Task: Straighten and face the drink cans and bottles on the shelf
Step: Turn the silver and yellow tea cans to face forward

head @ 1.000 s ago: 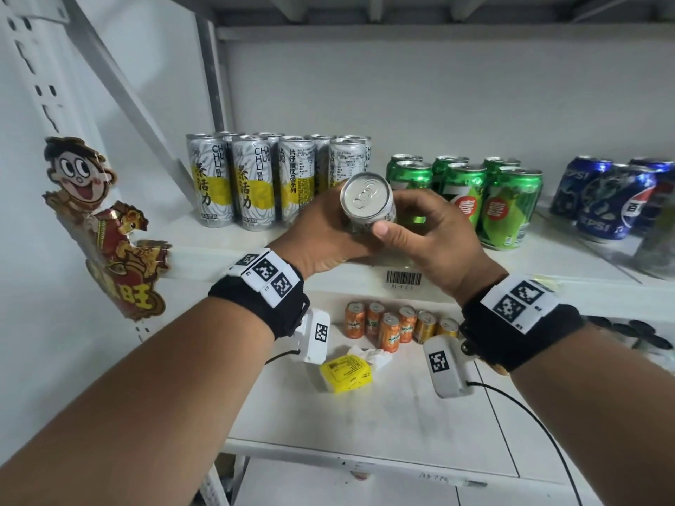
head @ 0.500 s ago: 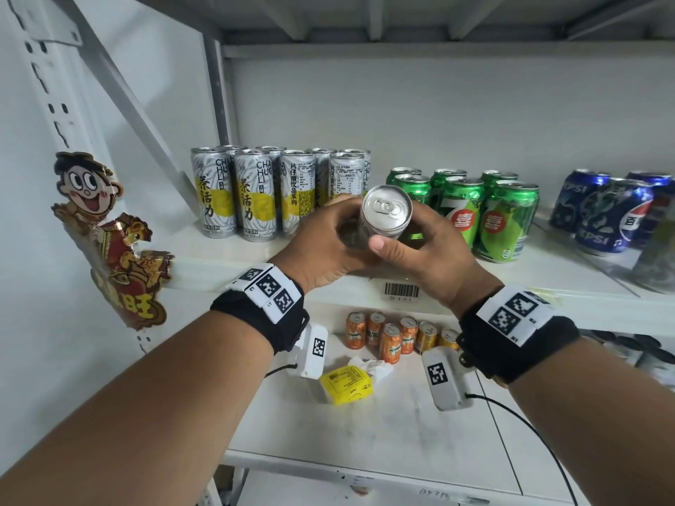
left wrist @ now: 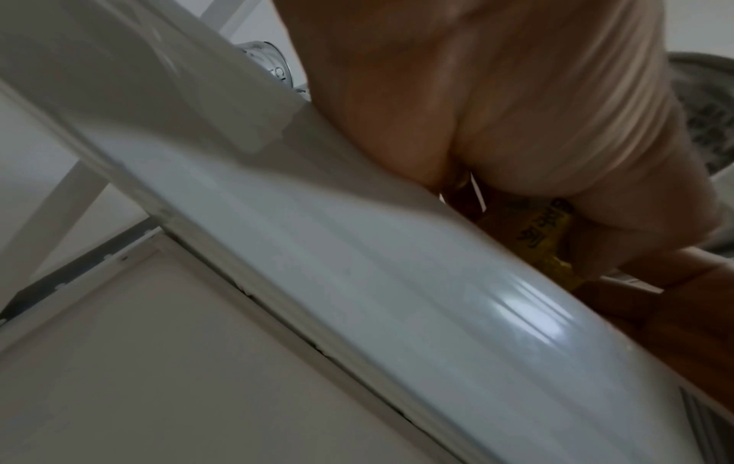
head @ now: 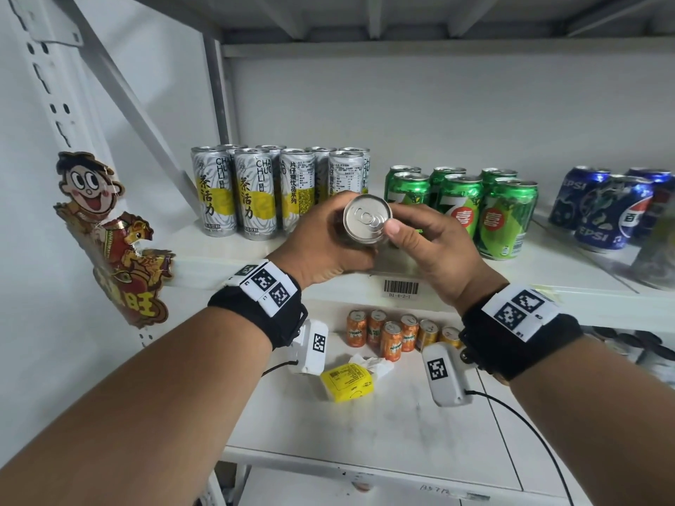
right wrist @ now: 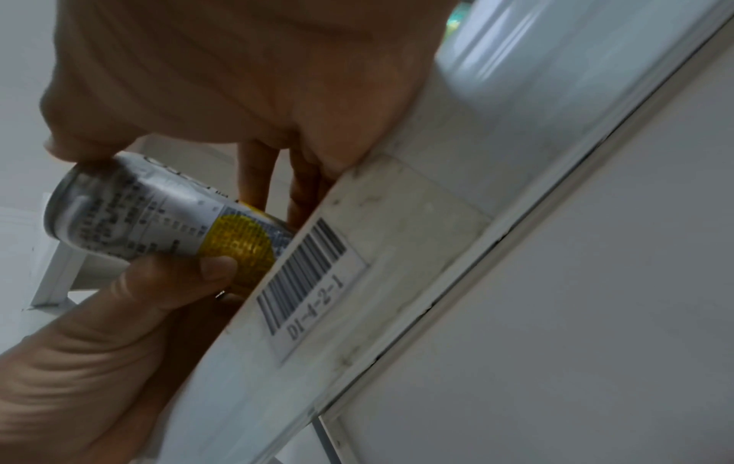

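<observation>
A slim silver-and-yellow tea can (head: 367, 220) is tilted with its top toward me, just above the shelf's front edge (head: 475, 286). My left hand (head: 328, 242) grips it from the left and my right hand (head: 412, 239) from the right, thumb by the rim. The right wrist view shows the can (right wrist: 166, 219) with its printed text side and yellow patch, and a thumb (right wrist: 198, 273) pressing on it. In the left wrist view only a yellow strip of the can (left wrist: 544, 226) shows past the palm. Matching silver cans (head: 252, 199) stand upright behind.
Green cans (head: 464, 210) stand right of the silver group, and blue Pepsi cans (head: 602, 210) farther right, some leaning. A barcode label (head: 400, 287) marks the shelf edge. On the lower shelf sit small orange cans (head: 391, 334) and a yellow packet (head: 347, 381). A cartoon cut-out (head: 109, 242) hangs on the left post.
Both hands have kept hold of the can in nearly the same place. Its top has tipped a little more toward me and the pull tab has turned.
</observation>
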Available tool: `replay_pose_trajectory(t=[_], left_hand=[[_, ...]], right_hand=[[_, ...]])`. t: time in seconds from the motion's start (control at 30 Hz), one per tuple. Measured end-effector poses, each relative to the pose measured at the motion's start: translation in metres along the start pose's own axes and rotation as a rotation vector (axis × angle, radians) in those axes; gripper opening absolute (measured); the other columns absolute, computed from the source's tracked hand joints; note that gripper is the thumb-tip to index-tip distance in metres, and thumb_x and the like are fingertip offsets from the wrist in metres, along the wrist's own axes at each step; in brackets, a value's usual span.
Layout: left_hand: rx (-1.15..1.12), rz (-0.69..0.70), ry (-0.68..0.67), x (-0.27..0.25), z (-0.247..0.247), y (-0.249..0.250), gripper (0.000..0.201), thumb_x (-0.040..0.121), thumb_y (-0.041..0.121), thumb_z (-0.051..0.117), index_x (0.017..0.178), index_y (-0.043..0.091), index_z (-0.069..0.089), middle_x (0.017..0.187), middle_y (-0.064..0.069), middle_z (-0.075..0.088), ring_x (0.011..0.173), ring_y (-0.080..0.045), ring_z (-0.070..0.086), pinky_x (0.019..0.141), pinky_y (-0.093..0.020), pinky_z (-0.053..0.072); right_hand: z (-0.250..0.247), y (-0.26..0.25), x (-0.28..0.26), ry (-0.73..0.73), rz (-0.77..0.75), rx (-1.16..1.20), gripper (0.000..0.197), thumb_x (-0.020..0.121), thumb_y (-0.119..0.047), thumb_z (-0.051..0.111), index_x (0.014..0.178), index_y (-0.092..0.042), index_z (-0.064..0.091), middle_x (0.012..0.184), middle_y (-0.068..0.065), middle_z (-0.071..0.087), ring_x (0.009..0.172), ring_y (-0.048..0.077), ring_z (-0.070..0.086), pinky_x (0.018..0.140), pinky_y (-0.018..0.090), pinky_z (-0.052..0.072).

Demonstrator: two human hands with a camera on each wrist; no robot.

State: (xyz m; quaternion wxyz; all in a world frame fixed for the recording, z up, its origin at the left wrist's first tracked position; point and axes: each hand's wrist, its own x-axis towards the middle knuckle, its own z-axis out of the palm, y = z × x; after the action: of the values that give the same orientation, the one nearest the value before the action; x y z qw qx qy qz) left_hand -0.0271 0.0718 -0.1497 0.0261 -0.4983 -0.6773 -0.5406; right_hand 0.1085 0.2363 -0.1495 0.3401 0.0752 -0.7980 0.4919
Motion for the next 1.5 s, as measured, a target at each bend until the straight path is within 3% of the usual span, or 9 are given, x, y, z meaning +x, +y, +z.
replay_pose_trajectory(t=[0.2, 0.6, 0.8, 0.93, 1.03, 1.17, 1.23, 1.37, 1.5], left_hand=[[0.073, 0.073, -0.008, 0.001, 0.0, -0.004, 0.064, 0.07, 0.002, 0.098, 0.124, 0.016, 0.067, 0.113, 0.0, 0.075, 0.106, -0.019, 0.073, 0.094, -0.039, 0.06], [-0.032, 0.049, -0.027, 0.001, 0.0, -0.001, 0.058, 0.074, -0.006, 0.093, 0.125, 0.009, 0.069, 0.115, -0.005, 0.077, 0.105, -0.012, 0.071, 0.097, -0.028, 0.056], [-0.203, -0.053, -0.034, -0.001, 0.002, 0.002, 0.053, 0.077, 0.0, 0.094, 0.124, 0.011, 0.073, 0.119, -0.005, 0.08, 0.114, -0.02, 0.074, 0.107, -0.039, 0.057], [-0.248, -0.025, -0.019, -0.001, 0.001, 0.001, 0.043, 0.084, 0.012, 0.09, 0.124, 0.014, 0.074, 0.12, -0.003, 0.08, 0.116, -0.022, 0.074, 0.105, -0.036, 0.058], [-0.283, -0.041, -0.039, 0.0, 0.002, 0.0, 0.035, 0.096, 0.025, 0.081, 0.128, 0.013, 0.071, 0.125, -0.007, 0.078, 0.12, -0.027, 0.073, 0.108, -0.047, 0.057], [-0.246, -0.125, -0.004, 0.002, 0.004, 0.002, 0.069, 0.079, 0.076, 0.078, 0.123, 0.023, 0.073, 0.123, -0.002, 0.08, 0.12, -0.024, 0.074, 0.111, -0.054, 0.054], [-0.238, -0.146, 0.008, 0.003, 0.005, 0.001, 0.08, 0.075, 0.085, 0.074, 0.124, 0.021, 0.072, 0.123, -0.002, 0.08, 0.12, -0.023, 0.074, 0.112, -0.053, 0.053], [-0.319, -0.146, -0.016, 0.004, 0.004, 0.001, 0.059, 0.083, 0.057, 0.076, 0.127, 0.018, 0.07, 0.125, -0.006, 0.079, 0.121, -0.026, 0.073, 0.111, -0.05, 0.054], [-0.373, -0.147, -0.035, 0.006, 0.004, -0.004, 0.061, 0.075, 0.035, 0.08, 0.128, 0.007, 0.068, 0.123, -0.02, 0.076, 0.112, -0.03, 0.074, 0.102, -0.047, 0.06]], right_hand=[[0.0, 0.002, 0.001, 0.045, 0.003, 0.086, 0.038, 0.089, -0.055, 0.066, 0.111, -0.027, 0.079, 0.111, 0.002, 0.079, 0.108, 0.028, 0.072, 0.098, 0.056, 0.057], [0.002, 0.002, 0.003, 0.058, 0.018, 0.138, 0.04, 0.087, -0.053, 0.066, 0.107, -0.019, 0.076, 0.109, 0.015, 0.076, 0.107, 0.043, 0.068, 0.098, 0.06, 0.054], [0.002, 0.002, 0.005, 0.036, 0.051, 0.188, 0.035, 0.094, -0.036, 0.063, 0.116, -0.01, 0.072, 0.112, 0.013, 0.075, 0.102, 0.023, 0.07, 0.095, 0.043, 0.057], [0.0, 0.003, 0.006, -0.005, 0.07, 0.229, 0.044, 0.094, -0.033, 0.064, 0.124, -0.001, 0.069, 0.119, 0.02, 0.073, 0.113, 0.037, 0.07, 0.102, 0.049, 0.057], [-0.002, 0.003, 0.006, -0.071, 0.101, 0.195, 0.046, 0.089, -0.031, 0.071, 0.127, -0.005, 0.068, 0.118, 0.015, 0.075, 0.111, 0.036, 0.072, 0.098, 0.05, 0.06], [-0.008, 0.006, 0.008, -0.184, 0.169, 0.126, 0.054, 0.079, -0.021, 0.091, 0.128, -0.016, 0.068, 0.116, 0.004, 0.077, 0.104, 0.02, 0.075, 0.086, 0.033, 0.062], [-0.008, 0.006, 0.009, -0.181, 0.168, 0.064, 0.058, 0.073, -0.024, 0.094, 0.126, -0.021, 0.071, 0.113, 0.0, 0.078, 0.103, 0.017, 0.075, 0.087, 0.033, 0.062], [-0.006, 0.005, 0.008, -0.17, 0.183, 0.135, 0.06, 0.075, -0.023, 0.091, 0.131, -0.02, 0.07, 0.116, 0.006, 0.078, 0.108, 0.026, 0.075, 0.093, 0.045, 0.062], [-0.007, 0.01, 0.011, -0.102, 0.235, 0.221, 0.05, 0.088, -0.004, 0.08, 0.134, -0.005, 0.062, 0.119, 0.023, 0.073, 0.108, 0.034, 0.073, 0.099, 0.049, 0.06]])
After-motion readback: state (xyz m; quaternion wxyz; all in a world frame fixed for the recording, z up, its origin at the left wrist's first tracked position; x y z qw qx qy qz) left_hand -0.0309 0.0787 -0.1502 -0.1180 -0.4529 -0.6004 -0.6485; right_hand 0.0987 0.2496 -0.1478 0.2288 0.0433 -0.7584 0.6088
